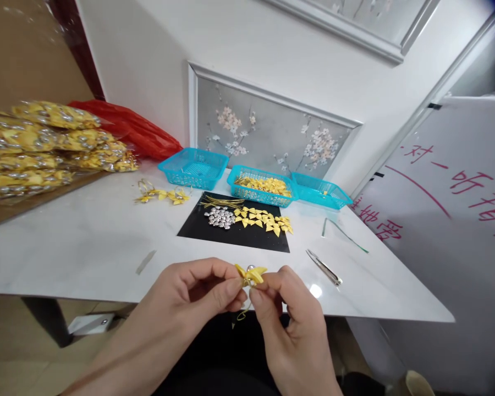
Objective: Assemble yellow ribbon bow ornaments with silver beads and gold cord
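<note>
Between my two hands, just over the table's front edge, is a yellow ribbon flower [251, 274] with a silver bead at its centre. My left hand [206, 291] pinches it from the left with thumb and forefinger. From the right, my right hand [286, 308] pinches it at its base. A thin gold wire [242, 315] hangs in a loop below the flower. Beyond my hands a black mat [231, 237] carries silver beads [220, 217], yellow ribbon pieces [259, 219] and a bundle of gold wires [220, 202].
Three blue baskets stand along the wall: left [196, 177], middle [264, 197] holding yellow pieces, right [325, 195]. Finished-looking flowers [163, 195] lie left of the mat. Pliers [324, 268] and a green strip [346, 236] are at right. Bagged yellow flowers [33, 146] are piled far left.
</note>
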{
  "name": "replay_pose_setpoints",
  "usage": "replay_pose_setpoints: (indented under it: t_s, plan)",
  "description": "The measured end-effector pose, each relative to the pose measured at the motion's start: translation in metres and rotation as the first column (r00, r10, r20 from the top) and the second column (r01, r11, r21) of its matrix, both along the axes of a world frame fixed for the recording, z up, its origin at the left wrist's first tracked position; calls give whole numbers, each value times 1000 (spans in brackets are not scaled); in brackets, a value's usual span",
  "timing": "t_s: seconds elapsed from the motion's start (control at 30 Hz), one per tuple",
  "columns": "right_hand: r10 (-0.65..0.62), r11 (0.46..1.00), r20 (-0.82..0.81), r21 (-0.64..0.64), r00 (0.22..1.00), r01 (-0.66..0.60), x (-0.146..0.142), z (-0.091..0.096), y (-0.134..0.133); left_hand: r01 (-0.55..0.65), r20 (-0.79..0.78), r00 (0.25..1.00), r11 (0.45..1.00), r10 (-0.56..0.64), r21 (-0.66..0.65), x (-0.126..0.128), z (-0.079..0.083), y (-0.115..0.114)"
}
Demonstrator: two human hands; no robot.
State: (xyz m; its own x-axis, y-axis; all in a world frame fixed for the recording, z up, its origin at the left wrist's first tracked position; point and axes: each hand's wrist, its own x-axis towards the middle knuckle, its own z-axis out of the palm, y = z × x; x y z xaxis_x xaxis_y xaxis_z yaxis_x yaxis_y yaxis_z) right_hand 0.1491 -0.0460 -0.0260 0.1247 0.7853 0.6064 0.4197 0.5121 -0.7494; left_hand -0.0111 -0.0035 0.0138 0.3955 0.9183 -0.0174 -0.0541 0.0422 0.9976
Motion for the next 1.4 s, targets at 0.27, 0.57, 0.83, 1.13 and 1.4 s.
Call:
replay_pose_setpoints:
  t_s: [0.27, 0.57, 0.83, 1.13, 1.4]
  plan:
    - [-24, 999, 23, 27, 999, 23, 4, 4, 4, 109, 153, 985, 977, -81, -184, 3, 9, 4]
    - [-29, 999, 48, 27, 998, 28, 5, 5, 4, 102, 176, 982, 969, -63, -226, 3, 6, 3]
    - [-29, 999, 74, 41, 997, 26, 6, 7, 4, 139, 256, 964, 956, -71, -260, 1, -5, 5]
    - [-14, 1000, 95, 18, 995, 12, 8, 11, 4, 86, 130, 989, 982, -64, -168, 2, -7, 9]
    - [-7, 1000, 93, 11, 996, 6, 11, 11, 6, 89, 118, 990, 988, -74, -123, 5, -4, 8]
